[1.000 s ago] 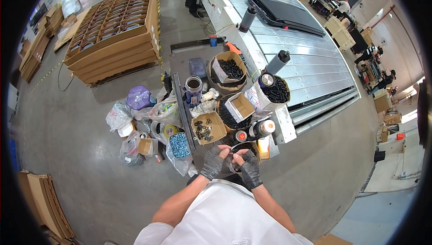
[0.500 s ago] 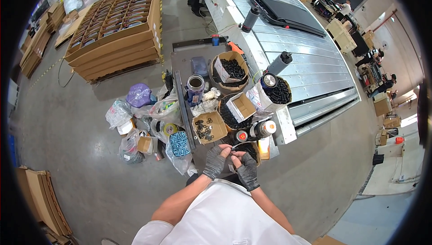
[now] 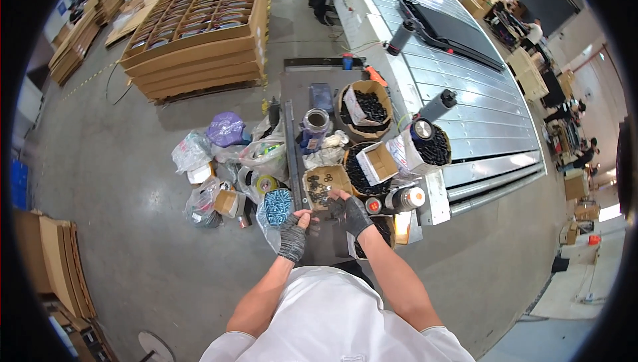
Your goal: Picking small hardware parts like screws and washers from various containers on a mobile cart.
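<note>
My left hand (image 3: 294, 236), in a grey half-finger glove, is beside a tub of blue screws (image 3: 277, 206). Its thumb and fingers are drawn together, and whatever lies between them is too small to make out. My right hand (image 3: 352, 214), gloved alike, reaches to the near right corner of an open cardboard box (image 3: 340, 175) with small dark rings (image 3: 320, 186) in it. Motion smears the right fingertips, so their grip does not show. Just right of that hand are a dark bottle with a red-topped lid (image 3: 373, 205) and a box of black parts (image 3: 382, 227).
Boxes of black parts (image 3: 375, 106) and a purple metal can (image 3: 312, 137) crowd the stand. Plastic bags (image 3: 203, 202) lie at its left. A slatted metal conveyor (image 3: 458, 106) runs along the right. Behind stands a divided carton stack (image 3: 193, 66). Other people work far right.
My hands, close together over the near side of the stand before, have moved apart. The left is now by the blue screws, the right at the ring box. The whole view has shifted.
</note>
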